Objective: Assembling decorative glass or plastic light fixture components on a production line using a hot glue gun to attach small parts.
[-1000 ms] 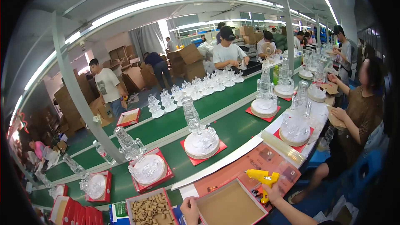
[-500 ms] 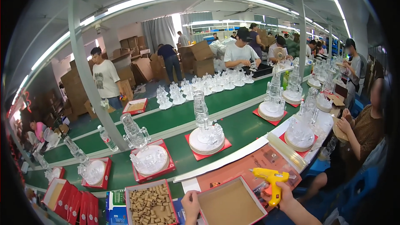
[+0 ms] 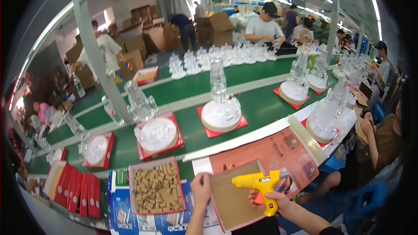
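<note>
My left hand [image 3: 201, 189] pinches the left edge of a shallow, red-rimmed cardboard tray [image 3: 224, 200] in front of me. In my right hand [image 3: 274, 202] is a yellow glue gun [image 3: 266, 183], its fingers wrapped round the handle. The gun's nozzle points left, above the tray's brown inside. Left of the tray, a similar red-edged box [image 3: 130, 191] holds many short brown cardboard tubes [image 3: 152, 187].
On the green conveyor [image 3: 191, 135], clear plastic towers stand on round white bases, such as this one [image 3: 220, 115]. Red boxes [image 3: 80, 191] stack at left. A reddish printed sheet [image 3: 278, 152] lies beyond the tray. A co-worker [image 3: 381, 141] sits at right; others work across the line.
The glue gun has moved left, from the tray's right edge to above its inside. My view has tilted downward. Beyond the conveyor at left, a standing person has turned and reached out an arm.
</note>
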Tool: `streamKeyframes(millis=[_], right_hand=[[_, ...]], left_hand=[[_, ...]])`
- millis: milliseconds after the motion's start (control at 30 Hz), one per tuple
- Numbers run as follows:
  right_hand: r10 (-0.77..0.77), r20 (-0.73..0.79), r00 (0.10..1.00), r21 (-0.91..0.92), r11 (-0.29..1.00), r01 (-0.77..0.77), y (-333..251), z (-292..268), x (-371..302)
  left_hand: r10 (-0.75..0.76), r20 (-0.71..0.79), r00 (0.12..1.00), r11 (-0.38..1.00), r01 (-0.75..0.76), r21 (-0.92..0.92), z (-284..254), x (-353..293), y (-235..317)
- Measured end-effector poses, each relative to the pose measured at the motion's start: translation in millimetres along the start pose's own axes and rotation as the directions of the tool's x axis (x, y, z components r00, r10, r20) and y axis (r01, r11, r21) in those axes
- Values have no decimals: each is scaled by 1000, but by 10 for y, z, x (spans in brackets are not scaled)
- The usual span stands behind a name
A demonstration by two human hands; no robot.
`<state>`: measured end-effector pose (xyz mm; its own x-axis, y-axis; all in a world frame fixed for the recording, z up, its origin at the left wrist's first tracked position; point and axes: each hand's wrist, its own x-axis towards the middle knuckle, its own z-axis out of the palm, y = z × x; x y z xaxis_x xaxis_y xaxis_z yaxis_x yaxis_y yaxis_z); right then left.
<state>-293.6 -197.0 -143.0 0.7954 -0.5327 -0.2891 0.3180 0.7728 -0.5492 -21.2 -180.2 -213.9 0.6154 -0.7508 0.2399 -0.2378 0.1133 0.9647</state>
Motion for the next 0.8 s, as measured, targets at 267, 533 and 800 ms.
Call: streamKeyframes(millis=[267,533,800], right_hand=[[-61,-106,993,-255,966,32,85,188,236],[-41,-184,982,-457,888,-49,175,220,282],[40,-119,992,-449,889,-89,278,51,354]], left_hand=[[-3,9,1000,1000,3,-1,1,25,-89],[-9,18,1000,1000,9,-14,24,17,-71],[11,21,1000,1000,-11,4,32,28,-81]])
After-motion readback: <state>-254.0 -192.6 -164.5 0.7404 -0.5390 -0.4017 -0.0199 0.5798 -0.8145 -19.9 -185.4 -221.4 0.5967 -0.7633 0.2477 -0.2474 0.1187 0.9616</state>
